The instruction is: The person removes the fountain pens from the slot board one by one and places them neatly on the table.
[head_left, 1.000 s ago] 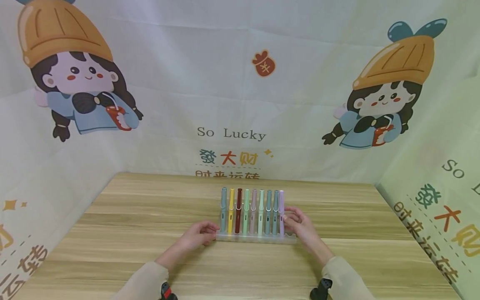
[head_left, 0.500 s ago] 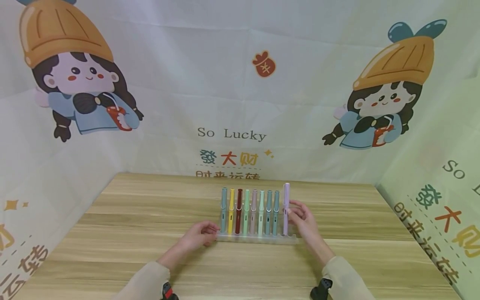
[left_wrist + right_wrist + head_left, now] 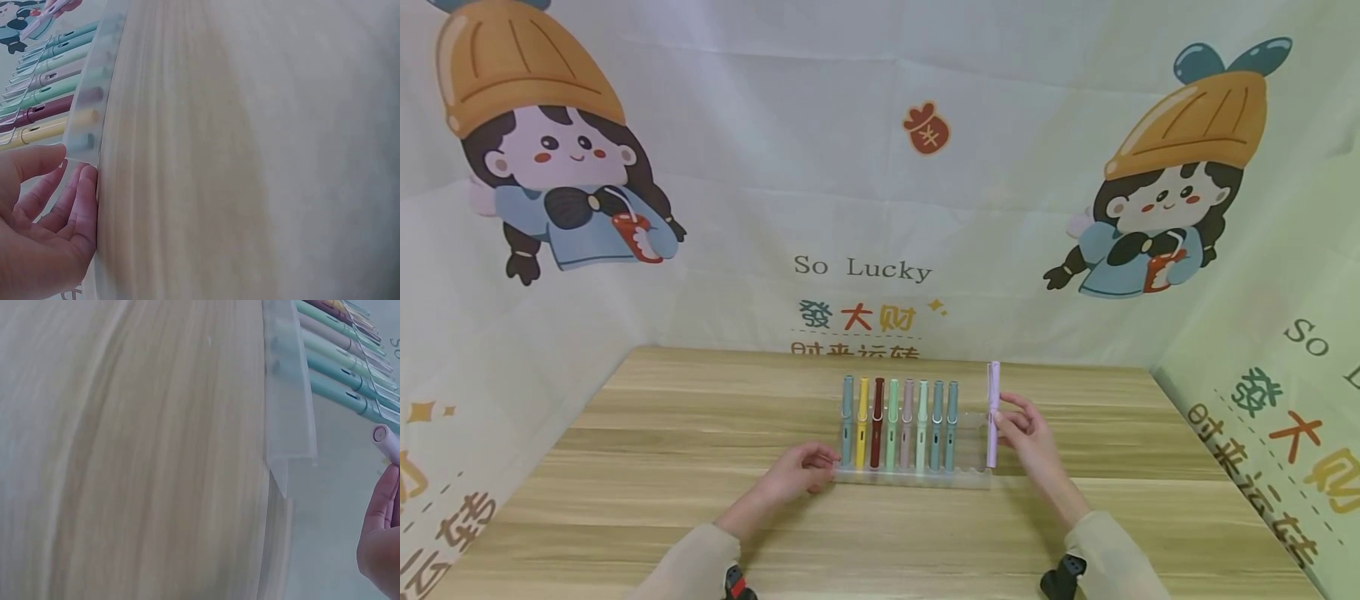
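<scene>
A clear plastic pen stand (image 3: 917,478) holds several coloured pens in a row: blue-grey, yellow (image 3: 862,425), dark red (image 3: 877,425), greens, mauve and teal. At its left end my left hand (image 3: 799,468) pinches the corner, thumb on one side and fingertips on the other, as the left wrist view shows. My right hand (image 3: 1026,429) pinches a lilac pen (image 3: 993,417) between thumb and fingers, upright at the stand's right end. In the right wrist view the lilac pen's round end (image 3: 380,433) is apart from the stand's frosted front lip (image 3: 290,412).
The stand sits on a wood-grain table (image 3: 880,542). A white printed cloth (image 3: 737,167) hangs behind the table and along both sides. The slots at the stand's right end (image 3: 973,472) hold no pens.
My right hand has lifted the lilac pen from its slot beside the teal pen and moved it up and to the right. The left hand stays at the stand's left end.
</scene>
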